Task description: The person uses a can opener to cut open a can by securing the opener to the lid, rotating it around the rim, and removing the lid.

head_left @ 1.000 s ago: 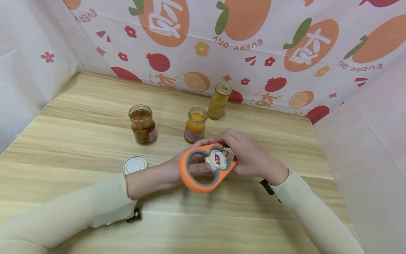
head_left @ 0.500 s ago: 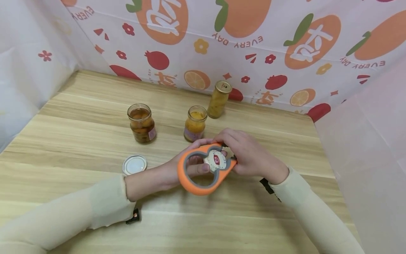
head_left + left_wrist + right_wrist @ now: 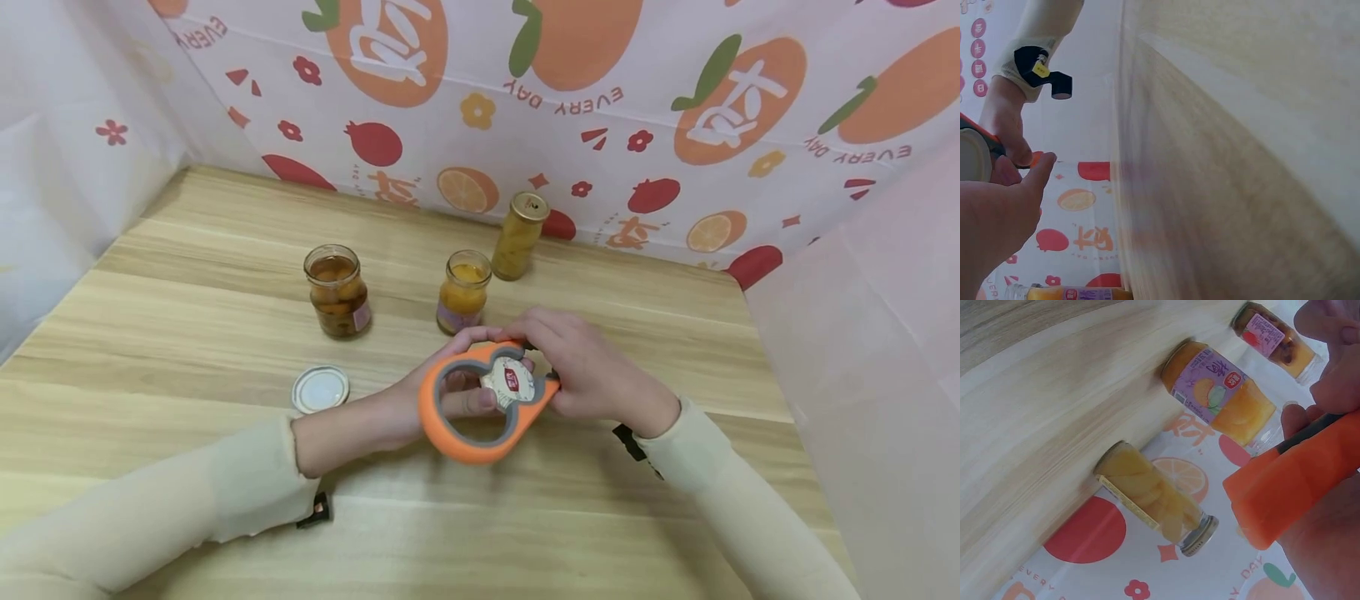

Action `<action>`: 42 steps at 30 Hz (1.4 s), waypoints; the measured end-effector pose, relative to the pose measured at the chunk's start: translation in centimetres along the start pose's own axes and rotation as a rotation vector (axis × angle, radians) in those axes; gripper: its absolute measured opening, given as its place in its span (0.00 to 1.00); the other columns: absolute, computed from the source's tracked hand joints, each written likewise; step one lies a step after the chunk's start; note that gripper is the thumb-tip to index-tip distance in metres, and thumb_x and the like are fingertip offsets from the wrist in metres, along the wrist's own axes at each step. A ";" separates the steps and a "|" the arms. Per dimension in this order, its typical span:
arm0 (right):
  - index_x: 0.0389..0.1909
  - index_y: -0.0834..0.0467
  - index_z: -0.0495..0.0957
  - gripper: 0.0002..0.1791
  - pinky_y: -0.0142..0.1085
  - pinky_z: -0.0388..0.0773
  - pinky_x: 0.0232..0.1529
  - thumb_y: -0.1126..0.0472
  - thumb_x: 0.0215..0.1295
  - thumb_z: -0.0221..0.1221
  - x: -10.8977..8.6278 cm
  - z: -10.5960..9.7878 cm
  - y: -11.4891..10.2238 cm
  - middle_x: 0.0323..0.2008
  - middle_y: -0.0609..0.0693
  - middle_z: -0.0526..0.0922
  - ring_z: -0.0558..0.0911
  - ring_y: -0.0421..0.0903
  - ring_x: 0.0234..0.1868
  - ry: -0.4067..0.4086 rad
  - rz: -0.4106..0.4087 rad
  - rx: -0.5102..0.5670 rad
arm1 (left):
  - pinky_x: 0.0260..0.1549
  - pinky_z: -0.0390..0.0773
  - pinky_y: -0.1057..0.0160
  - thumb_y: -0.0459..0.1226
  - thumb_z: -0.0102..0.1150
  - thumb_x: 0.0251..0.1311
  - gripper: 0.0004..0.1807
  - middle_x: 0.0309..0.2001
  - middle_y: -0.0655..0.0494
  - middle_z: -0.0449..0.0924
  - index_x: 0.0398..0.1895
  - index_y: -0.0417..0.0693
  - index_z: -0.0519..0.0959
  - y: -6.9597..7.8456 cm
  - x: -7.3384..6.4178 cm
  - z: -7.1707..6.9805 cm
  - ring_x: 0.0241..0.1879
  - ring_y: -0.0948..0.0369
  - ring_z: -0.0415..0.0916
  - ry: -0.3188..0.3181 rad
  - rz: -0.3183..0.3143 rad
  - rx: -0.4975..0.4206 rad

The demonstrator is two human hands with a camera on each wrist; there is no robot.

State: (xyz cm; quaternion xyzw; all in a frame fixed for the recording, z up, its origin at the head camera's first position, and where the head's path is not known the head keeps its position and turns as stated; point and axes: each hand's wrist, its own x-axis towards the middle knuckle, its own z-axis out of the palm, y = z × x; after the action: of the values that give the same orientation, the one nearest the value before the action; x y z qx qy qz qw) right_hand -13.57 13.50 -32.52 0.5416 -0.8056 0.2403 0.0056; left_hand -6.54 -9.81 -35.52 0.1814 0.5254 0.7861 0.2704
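Observation:
In the head view my right hand (image 3: 600, 367) grips the handle end of an orange jar opener (image 3: 433, 408) with a grey inner lining. A cream jar lid (image 3: 513, 380) with a red label sits in the opener's smaller opening. My left hand (image 3: 420, 400) pinches this lid, its thumb on the near edge and other fingers behind, partly hidden. In the left wrist view a pale round face of the lid (image 3: 971, 159) shows within the opener. The opener's orange body (image 3: 1297, 481) fills the right side of the right wrist view, the right palm beside it.
An uncovered jar of dark fruit (image 3: 337, 296) stands left, and an uncovered jar of orange fruit (image 3: 462, 296) stands behind my hands. A taller jar with a gold lid (image 3: 521, 237) is near the printed curtain (image 3: 570, 150). Another lid (image 3: 320, 389) lies by my left forearm.
Both hands keep their hold on the opener and lid. The opener's large loop has dipped very slightly toward me; the jars stay in place.

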 end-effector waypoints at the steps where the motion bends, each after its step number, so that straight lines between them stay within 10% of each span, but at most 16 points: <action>1: 0.55 0.55 0.75 0.26 0.36 0.75 0.51 0.62 0.53 0.69 0.0 0.0 0.0 0.47 0.43 0.78 0.76 0.39 0.47 0.000 -0.001 0.004 | 0.62 0.69 0.64 0.50 0.73 0.54 0.48 0.67 0.49 0.73 0.71 0.51 0.55 -0.1 0.0 0.0 0.67 0.52 0.69 -0.001 0.006 0.000; 13: 0.52 0.54 0.77 0.28 0.40 0.71 0.51 0.69 0.44 0.63 -0.3 -0.3 0.0 0.44 0.43 0.79 0.75 0.40 0.46 0.034 0.004 -0.074 | 0.55 0.77 0.59 0.46 0.73 0.57 0.41 0.60 0.42 0.78 0.69 0.45 0.62 -0.7 0.4 -0.4 0.57 0.56 0.78 0.050 -0.100 -0.031; 25: 0.52 0.54 0.77 0.30 0.40 0.71 0.50 0.71 0.42 0.59 -0.9 -1.2 0.3 0.43 0.43 0.79 0.75 0.41 0.45 0.078 0.019 -0.069 | 0.49 0.80 0.55 0.38 0.74 0.55 0.33 0.57 0.49 0.80 0.58 0.47 0.64 1.9 -0.2 -1.3 0.51 0.51 0.82 0.074 -0.179 0.358; 42: 0.52 0.52 0.77 0.31 0.42 0.71 0.49 0.71 0.41 0.62 -2.1 -1.7 0.5 0.44 0.42 0.79 0.75 0.41 0.46 0.036 0.075 -0.112 | 0.46 0.78 0.53 0.50 0.74 0.53 0.26 0.44 0.60 0.80 0.54 0.61 0.74 2.9 1.2 -2.2 0.44 0.58 0.78 -0.114 -0.030 0.875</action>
State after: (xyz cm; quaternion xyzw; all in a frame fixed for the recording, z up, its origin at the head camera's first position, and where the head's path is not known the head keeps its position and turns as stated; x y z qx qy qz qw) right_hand -13.55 16.10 -31.78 0.5056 -0.8372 0.2044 0.0415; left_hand -9.41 -11.59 -33.67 0.3143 0.7955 0.4744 0.2082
